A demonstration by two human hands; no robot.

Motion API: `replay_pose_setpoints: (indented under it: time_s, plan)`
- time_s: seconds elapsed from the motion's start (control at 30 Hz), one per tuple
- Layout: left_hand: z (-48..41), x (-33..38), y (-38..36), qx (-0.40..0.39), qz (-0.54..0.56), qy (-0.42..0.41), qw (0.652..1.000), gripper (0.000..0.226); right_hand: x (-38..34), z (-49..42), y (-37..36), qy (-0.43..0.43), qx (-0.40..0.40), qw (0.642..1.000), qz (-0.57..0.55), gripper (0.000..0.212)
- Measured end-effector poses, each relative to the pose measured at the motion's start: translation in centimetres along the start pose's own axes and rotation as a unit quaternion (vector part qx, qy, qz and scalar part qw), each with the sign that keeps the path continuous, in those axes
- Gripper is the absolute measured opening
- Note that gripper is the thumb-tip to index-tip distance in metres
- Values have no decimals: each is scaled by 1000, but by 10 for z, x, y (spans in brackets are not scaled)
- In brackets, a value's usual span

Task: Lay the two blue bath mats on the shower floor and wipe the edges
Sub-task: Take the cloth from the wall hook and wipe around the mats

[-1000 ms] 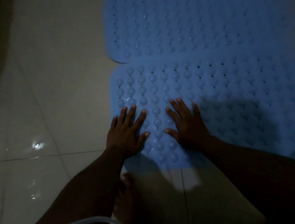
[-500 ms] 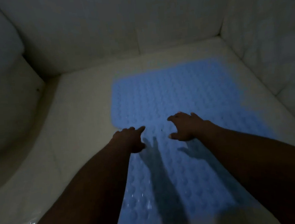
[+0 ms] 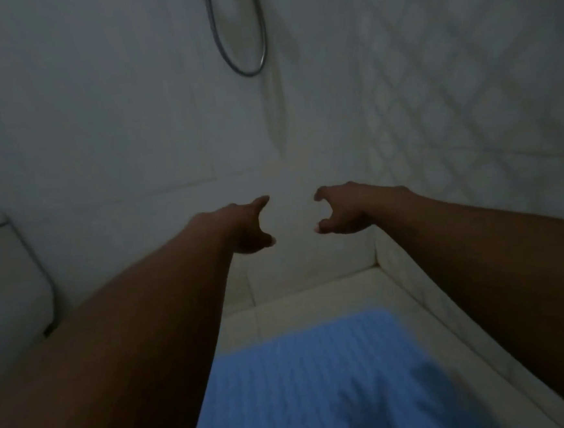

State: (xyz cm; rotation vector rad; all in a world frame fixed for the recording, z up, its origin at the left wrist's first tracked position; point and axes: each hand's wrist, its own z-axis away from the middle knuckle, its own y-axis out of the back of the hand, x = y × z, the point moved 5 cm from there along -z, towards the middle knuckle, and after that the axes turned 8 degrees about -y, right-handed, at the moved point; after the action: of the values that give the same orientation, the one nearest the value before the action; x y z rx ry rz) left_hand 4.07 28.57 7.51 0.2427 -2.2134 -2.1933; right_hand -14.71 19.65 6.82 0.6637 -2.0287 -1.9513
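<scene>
Both hands raised empty above the blue bath mat; dim light, soft focus.

Landmark: blue bath mat (image 3: 307,380), lying flat on the shower floor (image 3: 317,295), low centre of view, its far edge just short of the wall corner (image 3: 376,250) with a bare pale strip of floor between. Only one mat can be made out; its surface is too blurred to read. Left hand (image 3: 241,227) and right hand (image 3: 344,209) are both held out beyond the mat's far edge, well above it, near each other but apart. Fingers of each hand loosely curled, half open, holding nothing. Shower hose (image 3: 243,44) loops on the tiled wall high above the mat. Toilet tank (image 3: 5,279) stands off to the mat's left.
</scene>
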Motion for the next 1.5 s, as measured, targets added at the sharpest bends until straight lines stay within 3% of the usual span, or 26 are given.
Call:
replay_pose_setpoints:
  time_s: [0.33,0.63,0.77,0.9,1.23,1.37,1.5]
  plan:
    - [-10,1,57,34,-14,-2,999,98,11,-10,65,-25,43,999,3,83]
    - [-20,5,58,31,-12,-19,999,98,8,-13,62,0,36,999,-18,81]
    - [-31,1,85,-6,17,-39,999,102,8,-19,101,-15,2,1000,-19,82]
    - [-45,-15,199,-12,48,-37,998,102,3,-35,219,-46,-21,999,-4,81]
    - [-45,-33,578,-16,83,-95,992,94,-49,-47,584,-113,-60,992,-5,79]
    - [-43,-23,674,-44,52,-115,991,96,-50,-30,687,-146,-58,988,-8,78]
    - [-59,6,731,-21,42,-143,989,95,-22,-10,747,-182,-26,983,-3,77]
